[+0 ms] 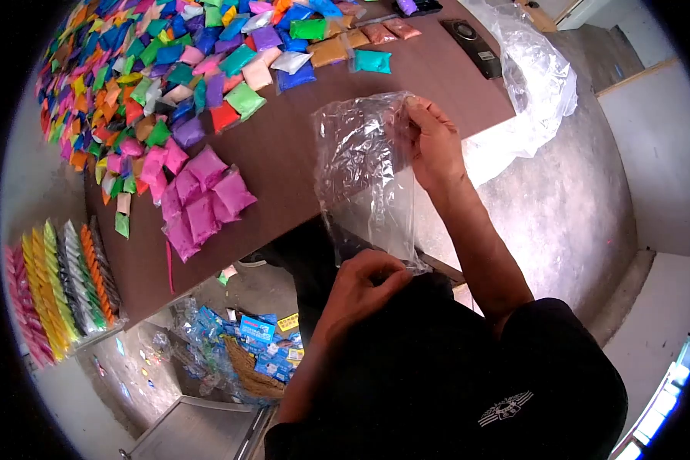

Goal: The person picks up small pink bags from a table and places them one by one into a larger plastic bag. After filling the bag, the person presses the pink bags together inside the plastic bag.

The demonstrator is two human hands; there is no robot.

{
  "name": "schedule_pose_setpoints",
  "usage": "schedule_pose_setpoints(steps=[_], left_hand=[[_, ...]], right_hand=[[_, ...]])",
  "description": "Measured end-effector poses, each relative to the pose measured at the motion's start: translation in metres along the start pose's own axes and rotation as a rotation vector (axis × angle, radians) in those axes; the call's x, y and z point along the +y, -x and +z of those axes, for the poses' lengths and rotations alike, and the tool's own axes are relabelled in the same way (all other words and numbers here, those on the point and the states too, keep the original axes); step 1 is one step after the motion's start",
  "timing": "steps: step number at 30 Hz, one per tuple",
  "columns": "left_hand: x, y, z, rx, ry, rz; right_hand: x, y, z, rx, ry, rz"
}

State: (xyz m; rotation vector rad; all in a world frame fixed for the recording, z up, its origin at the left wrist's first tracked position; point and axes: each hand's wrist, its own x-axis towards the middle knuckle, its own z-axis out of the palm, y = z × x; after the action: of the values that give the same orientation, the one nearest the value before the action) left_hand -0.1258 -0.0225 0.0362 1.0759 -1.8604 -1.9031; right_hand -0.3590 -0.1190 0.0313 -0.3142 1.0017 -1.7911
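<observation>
A clear, empty-looking plastic bag (364,157) hangs stretched between my hands at the table's front edge. High on its right side, my right hand (435,142) pinches the bag between thumb and fingers. My left hand (366,282) is lower, close to my body, its fingers curled at the bag's lower edge; the grip itself is partly hidden. Left of the bag, a group of pink packets (205,201) lies bunched on the brown table (284,184).
A large heap of small multicoloured packets (169,77) covers the table's far left. A black device (474,50) and a big clear plastic sheet (533,73) are at the right end. Twisted coloured bundles (57,284) stand at left. Blue packages (264,345) lie below the table.
</observation>
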Motion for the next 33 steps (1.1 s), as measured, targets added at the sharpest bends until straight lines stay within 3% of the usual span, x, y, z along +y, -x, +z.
schedule_pose_setpoints(steps=[8,11,13,19,23,28,30,32,33], left_hand=[[0.019,0.01,-0.017,-0.029,-0.112,0.046],[0.009,0.009,-0.024,-0.023,-0.101,0.017],[0.006,0.008,-0.026,-0.033,-0.078,0.001],[0.008,0.007,-0.029,0.102,-0.194,0.085],[0.012,0.005,-0.029,0.163,-0.206,0.081],[0.007,-0.003,-0.025,0.306,-0.182,0.219],[0.012,-0.007,-0.023,0.365,-0.121,0.174],[0.019,-0.014,-0.025,0.363,-0.042,0.112],[0.021,-0.016,-0.024,0.358,0.039,0.05]], right_hand=[[-0.013,-0.014,-0.008,-0.037,0.074,0.028],[-0.017,-0.011,-0.004,0.04,0.103,0.039],[-0.017,-0.016,-0.01,-0.031,0.116,0.006],[-0.006,-0.018,-0.008,0.113,0.1,-0.064],[-0.016,-0.001,-0.003,0.013,0.119,-0.003],[-0.008,0.049,-0.002,-0.029,0.34,0.133],[-0.008,0.073,-0.006,-0.088,0.452,0.162],[-0.004,0.093,-0.011,-0.244,0.814,0.279],[-0.003,0.1,-0.016,-0.241,0.812,0.278]])
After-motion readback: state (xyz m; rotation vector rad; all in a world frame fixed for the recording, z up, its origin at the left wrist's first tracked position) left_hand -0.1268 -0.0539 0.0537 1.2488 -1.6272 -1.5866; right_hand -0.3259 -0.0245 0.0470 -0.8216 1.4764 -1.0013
